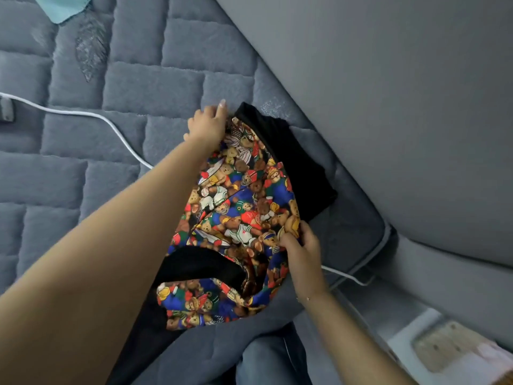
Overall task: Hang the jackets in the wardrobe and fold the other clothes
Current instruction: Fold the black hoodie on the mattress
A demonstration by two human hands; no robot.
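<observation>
A garment with a colourful teddy-bear print (238, 207) lies on the grey quilted bed (116, 112), over a black garment (299, 162) that shows beyond it. Black lining of the printed piece is turned out near its lower edge. My left hand (208, 123) reaches to the far corner of the printed garment and holds its edge, index finger pointing up. My right hand (299, 245) pinches the garment's near right edge, fingers curled round the cloth.
A white cable (83, 113) runs across the bed to the left of the clothes. A pale teal cloth (63, 6) lies at the top left. The grey padded headboard (402, 107) rises on the right. Blue jeans (266, 359) lie at the bottom.
</observation>
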